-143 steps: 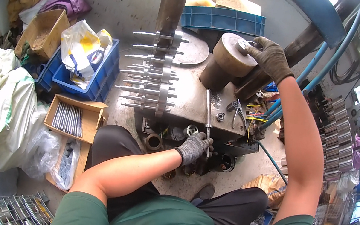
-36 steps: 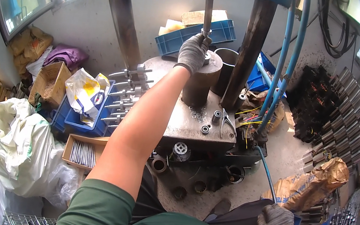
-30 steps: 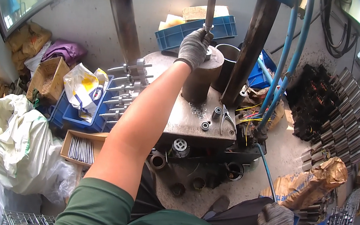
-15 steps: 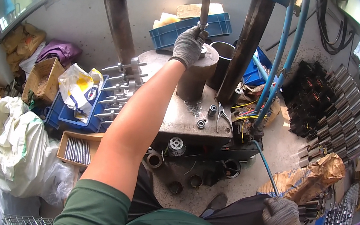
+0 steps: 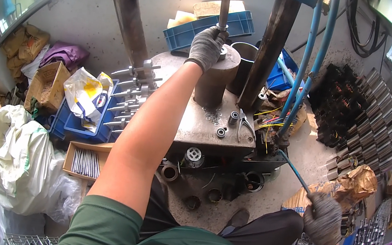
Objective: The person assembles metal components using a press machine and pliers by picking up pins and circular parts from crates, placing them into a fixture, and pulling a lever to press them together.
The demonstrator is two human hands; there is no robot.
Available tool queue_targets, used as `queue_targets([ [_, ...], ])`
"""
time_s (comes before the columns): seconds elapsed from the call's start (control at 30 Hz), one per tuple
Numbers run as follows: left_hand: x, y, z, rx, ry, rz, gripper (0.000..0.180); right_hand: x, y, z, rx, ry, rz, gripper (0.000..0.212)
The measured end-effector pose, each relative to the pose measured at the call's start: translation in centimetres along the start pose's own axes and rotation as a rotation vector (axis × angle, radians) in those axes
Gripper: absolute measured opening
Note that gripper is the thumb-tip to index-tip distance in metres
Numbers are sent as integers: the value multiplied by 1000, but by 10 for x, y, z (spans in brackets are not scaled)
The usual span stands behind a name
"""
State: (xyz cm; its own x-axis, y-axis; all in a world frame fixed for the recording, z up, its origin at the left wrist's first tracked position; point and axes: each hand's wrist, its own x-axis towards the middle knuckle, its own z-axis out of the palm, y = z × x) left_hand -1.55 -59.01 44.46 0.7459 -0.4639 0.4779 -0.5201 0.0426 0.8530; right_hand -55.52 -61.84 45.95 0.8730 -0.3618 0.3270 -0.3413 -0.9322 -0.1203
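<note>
In a grey knit glove, my left hand [image 5: 207, 47] is closed round a small metal collar [image 5: 222, 27] at the lower end of the upright press rod [image 5: 225, 0]. Just below stands a thick steel cylinder [image 5: 218, 77] on the metal press bed [image 5: 190, 129], with a small ring-shaped part on its top, partly hidden by the glove. My right hand [image 5: 323, 222], gloved too and slightly blurred, grips the end of a blue lever [image 5: 294, 171] low at the right. Pliers [image 5: 244, 126] lie on the bed beside two small ringed metal parts [image 5: 233, 118].
Shafts with metal cores [image 5: 131, 95] stand in rows left of the bed, near a blue crate [image 5: 71, 126] and a carton of rods [image 5: 86, 161]. Blue hoses [image 5: 306, 63] hang right of the press post [image 5: 270, 47]. Stacked metal sleeves [image 5: 373, 123] are at far right.
My right hand has moved up and to the right, and the lever's end has risen with it. My left hand stays at the collar under the rod.
</note>
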Motion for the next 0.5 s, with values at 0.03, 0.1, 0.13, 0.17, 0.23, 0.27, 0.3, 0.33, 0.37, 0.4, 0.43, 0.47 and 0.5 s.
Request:
queue_targets([
  [0.03,-1,2,-6,3,0,-10,25,23,5,-1,-41,176,-47,30],
  [0.1,-3,6,-2,-38,-16,-25,25,70,27,-10,-23,432,-116,28],
  [0.13,-3,7,-2,-49,-20,-31,26,97,35,-19,-89,533,-187,28],
  [0.17,-3,8,-2,-59,-24,-37,26,119,45,-23,-50,558,-172,26],
  [0.23,-4,9,-1,-93,-26,-60,26,151,54,-26,65,524,-75,24],
  [0.27,-5,10,0,-111,-27,-71,26,158,53,-29,70,485,-37,24],
  [0.3,-6,11,2,-133,-35,-85,27,156,51,-30,30,475,-45,24],
  [0.33,-6,11,1,-148,-37,-99,27,154,49,-29,-4,464,-58,24],
  [0.37,-6,10,0,-164,-40,-113,27,150,47,-27,-38,454,-70,25],
  [0.4,-5,10,-1,-111,-25,-76,28,139,45,-24,56,438,-20,25],
  [0.43,-2,5,-1,-63,-10,-41,28,122,36,-26,73,320,39,25],
  [0.47,-1,3,3,-24,2,-6,29,100,26,-31,80,202,102,25],
  [0.5,-3,3,0,1,10,-14,28,75,29,-20,27,130,108,25],
])
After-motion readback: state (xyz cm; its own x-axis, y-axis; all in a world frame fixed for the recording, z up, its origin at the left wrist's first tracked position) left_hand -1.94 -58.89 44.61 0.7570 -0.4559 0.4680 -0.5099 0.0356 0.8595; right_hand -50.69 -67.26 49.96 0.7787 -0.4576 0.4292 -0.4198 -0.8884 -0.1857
